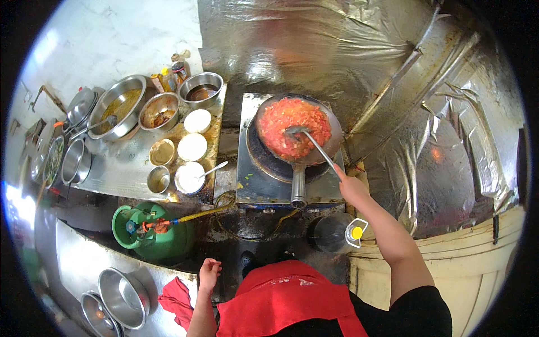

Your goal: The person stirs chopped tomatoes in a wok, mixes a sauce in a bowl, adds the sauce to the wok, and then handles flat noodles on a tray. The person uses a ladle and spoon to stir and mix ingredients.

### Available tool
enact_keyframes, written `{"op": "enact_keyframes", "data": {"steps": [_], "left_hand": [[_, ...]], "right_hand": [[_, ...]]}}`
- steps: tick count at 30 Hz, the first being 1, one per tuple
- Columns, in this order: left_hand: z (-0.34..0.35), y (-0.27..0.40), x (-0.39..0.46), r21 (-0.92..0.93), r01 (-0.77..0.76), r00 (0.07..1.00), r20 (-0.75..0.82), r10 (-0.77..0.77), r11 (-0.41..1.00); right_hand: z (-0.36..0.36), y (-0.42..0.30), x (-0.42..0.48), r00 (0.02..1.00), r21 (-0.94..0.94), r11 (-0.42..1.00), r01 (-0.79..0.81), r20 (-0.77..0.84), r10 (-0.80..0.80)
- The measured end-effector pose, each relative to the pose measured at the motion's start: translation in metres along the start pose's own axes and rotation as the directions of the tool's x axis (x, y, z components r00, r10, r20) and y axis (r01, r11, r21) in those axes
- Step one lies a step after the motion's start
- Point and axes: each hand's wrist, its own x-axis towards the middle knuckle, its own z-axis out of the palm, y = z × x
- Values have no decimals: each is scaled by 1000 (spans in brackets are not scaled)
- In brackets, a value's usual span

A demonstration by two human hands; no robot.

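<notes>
My right hand [353, 188] grips the handle of a long metal ladle [318, 148]. The ladle's bowl rests in chopped red food [278, 122], which looks like tomato, inside a metal wok [334, 139]. The wok sits on a gas stove [252, 189], its hollow metal handle [298, 185] towards me and untouched. My left hand [209, 271] hangs near the red apron [286, 303] with its fingers loosely curled and nothing seen in it.
Left of the stove, a metal counter [113, 168] bears steel bowls, bottles and white tubs [192, 147]. A green gas cylinder [151, 231] with a hose stands below. A large capped bottle [332, 232] is by the stove's front. Red cloth [177, 301] and basins [124, 297] lie lower left.
</notes>
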Motion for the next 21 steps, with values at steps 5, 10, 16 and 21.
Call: {"op": "enact_keyframes", "data": {"steps": [5, 10, 16, 21], "left_hand": [[-3, -17, -13, -13, 9, 1000, -2, -9, 1000], [-14, -31, -24, -89, 69, 996, -55, -74, 994], [-25, -32, -17, -90, 17, 998, -54, -22, 996], [-30, -29, -19, -62, 22, 999, -24, -24, 998]], "right_hand": [[-16, 4, 19, 962, 912, 334, -238, 270, -50], [-28, 20, -8, 984, 959, 219, -179, 173, 48], [14, 22, 10, 923, 926, -126, -355, 369, 113], [26, -13, 18, 828, 682, -478, -554, 514, -225]]}}
